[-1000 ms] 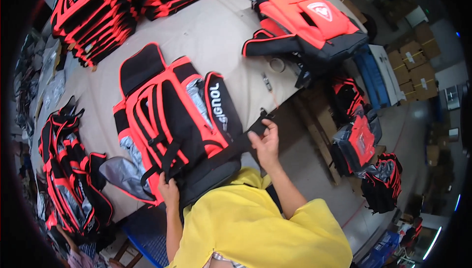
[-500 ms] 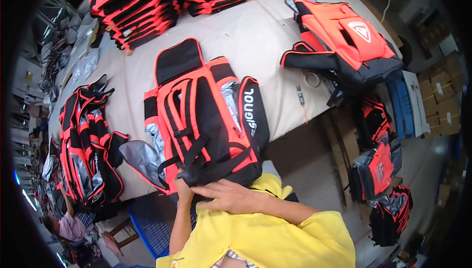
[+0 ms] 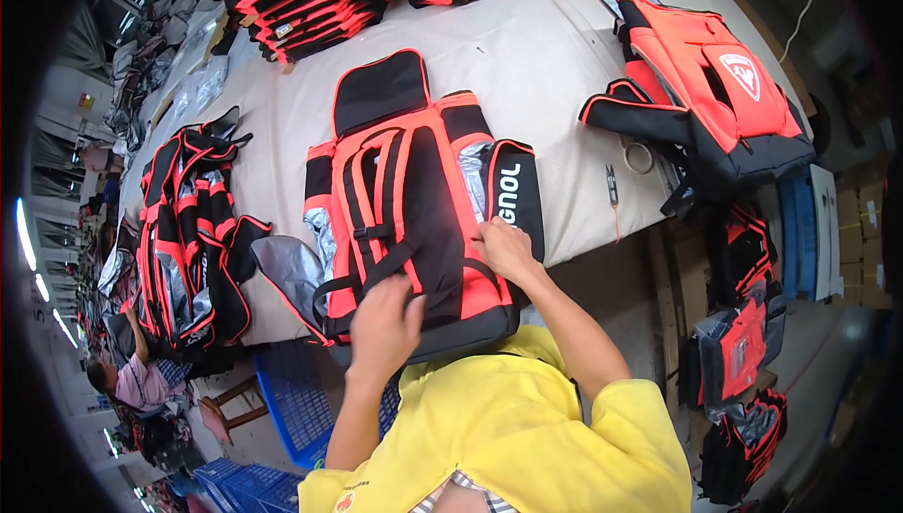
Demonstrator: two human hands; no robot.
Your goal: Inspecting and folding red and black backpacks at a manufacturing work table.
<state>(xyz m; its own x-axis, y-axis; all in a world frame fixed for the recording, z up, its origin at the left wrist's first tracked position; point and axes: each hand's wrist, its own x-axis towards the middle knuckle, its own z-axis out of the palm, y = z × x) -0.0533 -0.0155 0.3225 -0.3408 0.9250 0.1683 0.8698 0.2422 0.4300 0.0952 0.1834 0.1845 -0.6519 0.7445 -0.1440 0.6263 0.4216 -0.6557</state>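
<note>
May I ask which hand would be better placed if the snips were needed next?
Probably the right hand: it is nearer the snips, at the right side of the backpack, whereas the left hand is near its lower left.

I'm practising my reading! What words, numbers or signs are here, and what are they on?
I won't copy lettering, just show where:
White capitals, partly hidden: black side panel, middle bag.
White shield sign: right bag.
Letters, too blurred to read: left bag.
Print, too small: yellow shirt.
</note>
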